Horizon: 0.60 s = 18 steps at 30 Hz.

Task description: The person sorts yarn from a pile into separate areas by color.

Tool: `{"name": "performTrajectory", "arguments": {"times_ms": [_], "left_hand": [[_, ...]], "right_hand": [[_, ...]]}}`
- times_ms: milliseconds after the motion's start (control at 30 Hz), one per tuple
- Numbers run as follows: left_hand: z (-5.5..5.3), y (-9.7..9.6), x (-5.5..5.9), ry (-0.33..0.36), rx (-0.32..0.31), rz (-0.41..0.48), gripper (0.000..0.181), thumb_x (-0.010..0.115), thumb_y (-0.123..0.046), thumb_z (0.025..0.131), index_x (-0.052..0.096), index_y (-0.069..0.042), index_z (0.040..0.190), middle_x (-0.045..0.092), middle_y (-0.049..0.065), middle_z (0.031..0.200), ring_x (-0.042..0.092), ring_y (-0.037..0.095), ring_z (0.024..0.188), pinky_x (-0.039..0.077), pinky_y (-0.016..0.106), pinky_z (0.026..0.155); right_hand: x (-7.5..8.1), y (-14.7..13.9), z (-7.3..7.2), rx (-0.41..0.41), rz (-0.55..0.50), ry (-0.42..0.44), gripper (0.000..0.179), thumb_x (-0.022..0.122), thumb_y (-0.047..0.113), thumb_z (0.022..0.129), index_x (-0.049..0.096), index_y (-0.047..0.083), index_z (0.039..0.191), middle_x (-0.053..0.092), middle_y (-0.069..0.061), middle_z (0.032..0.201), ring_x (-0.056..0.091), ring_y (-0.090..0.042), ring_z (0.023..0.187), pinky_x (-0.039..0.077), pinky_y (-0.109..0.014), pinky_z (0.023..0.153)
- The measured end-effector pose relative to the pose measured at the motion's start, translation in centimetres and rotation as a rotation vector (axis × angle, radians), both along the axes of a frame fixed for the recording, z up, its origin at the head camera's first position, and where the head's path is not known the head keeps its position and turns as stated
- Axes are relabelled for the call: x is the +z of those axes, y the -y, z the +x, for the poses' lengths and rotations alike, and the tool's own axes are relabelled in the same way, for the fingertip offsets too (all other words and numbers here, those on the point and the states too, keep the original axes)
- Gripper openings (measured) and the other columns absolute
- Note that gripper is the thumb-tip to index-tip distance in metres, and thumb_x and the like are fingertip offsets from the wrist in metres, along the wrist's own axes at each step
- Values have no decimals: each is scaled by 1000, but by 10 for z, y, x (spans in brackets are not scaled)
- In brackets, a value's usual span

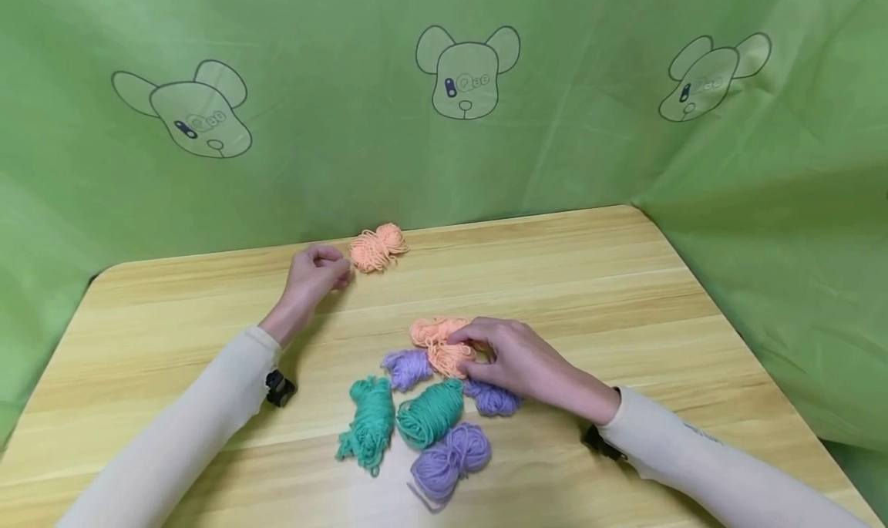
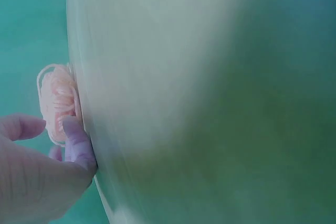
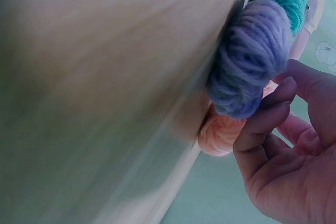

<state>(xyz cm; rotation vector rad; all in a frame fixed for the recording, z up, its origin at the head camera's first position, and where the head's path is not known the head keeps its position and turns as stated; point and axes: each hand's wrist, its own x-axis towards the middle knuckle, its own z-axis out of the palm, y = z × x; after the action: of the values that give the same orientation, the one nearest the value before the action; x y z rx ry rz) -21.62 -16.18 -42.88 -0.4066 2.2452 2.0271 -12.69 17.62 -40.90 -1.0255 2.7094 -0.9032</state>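
While the left hand (image 1: 315, 277) sits just beside the far peach skein (image 1: 375, 250) at the back edge of the table (image 1: 590, 281), its thumb and a fingertip apart, the right hand (image 1: 516, 358) pinches the near peach yarn (image 1: 433, 333) around the table's middle; the far peach skein is drawn in at its waist into two lobes, loose strands fraying along its front; the near peach yarn looks slacker, its strands spilling forward; to its left lies a pale purple skein (image 1: 407, 370), and a darker purple skein (image 1: 494, 399) is partly covered by the right hand; nearer the viewer are a ragged green skein (image 1: 371, 420), an oval green skein (image 1: 430, 414) and a bow-shaped purple skein (image 1: 438, 474) with a loose tail; fingers hide the right part of the near peach yarn, so whether it is one skein or two is unclear; left-hand fingers overlap the far peach skein in the left wrist view, contact uncertain; the tabletop is blurred in both wrist views.
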Motion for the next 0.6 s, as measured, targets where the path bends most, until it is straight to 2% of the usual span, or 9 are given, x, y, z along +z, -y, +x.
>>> {"name": "performTrajectory", "arguments": {"times_ms": [100,200,600], "left_hand": [[6,1,1,-14,-20,-9,19,67,0,102,61,3,119,64,9,100,67,18,89,61,27,83],[11,1,1,-26,-47,-3,16,68,0,102,63,2,116,66,9,99,67,19,88,61,28,81],[35,-5,4,-49,-172,67,30,69,-1,104,60,9,131,69,14,106,69,18,85,58,26,70]], "right_hand": [[1,0,0,-1,2,1,34,88,12,93,80,11,126,79,-4,121,73,-16,96,61,-42,91],[1,1,-1,0,2,4,34,88,11,93,79,10,126,79,-4,120,73,-17,96,61,-42,90],[1,2,-1,-3,5,19,35,88,11,93,79,10,127,79,-4,121,74,-17,99,61,-44,92]]}}
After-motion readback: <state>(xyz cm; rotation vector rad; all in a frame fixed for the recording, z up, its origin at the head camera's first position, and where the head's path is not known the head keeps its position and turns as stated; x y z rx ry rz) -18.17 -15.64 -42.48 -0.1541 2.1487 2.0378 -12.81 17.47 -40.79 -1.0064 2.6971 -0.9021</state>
